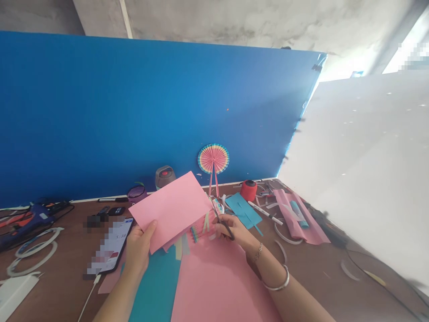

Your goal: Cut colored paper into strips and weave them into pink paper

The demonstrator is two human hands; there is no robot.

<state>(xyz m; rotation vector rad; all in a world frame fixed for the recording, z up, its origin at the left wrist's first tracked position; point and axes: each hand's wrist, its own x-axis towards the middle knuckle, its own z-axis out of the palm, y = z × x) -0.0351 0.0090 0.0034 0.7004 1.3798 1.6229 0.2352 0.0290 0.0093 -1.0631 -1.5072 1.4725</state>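
Note:
My left hand (pixel 142 241) pinches a pink sheet of paper (pixel 174 208) by its lower left edge, thumb on top, and holds it tilted above the table. In my right hand (pixel 233 228) is a pair of scissors (pixel 217 212), its fingers through the handles. The blades point up and away, close to the sheet's right edge; I cannot tell whether they touch it. Below lie a large pink sheet (pixel 221 281) and a teal sheet (pixel 154 286). Striped pleated paper (pixel 203 226) is partly hidden behind the held sheet.
A round pleated paper fan (pixel 213 159) leans against the blue board (pixel 134 112). Behind are a red round container (pixel 248 191) and a grey speaker-like object (pixel 165 175). Blue paper (pixel 244 210), a white pen (pixel 264 212) and pink scraps (pixel 301 219) lie right; a phone (pixel 115 246) lies left.

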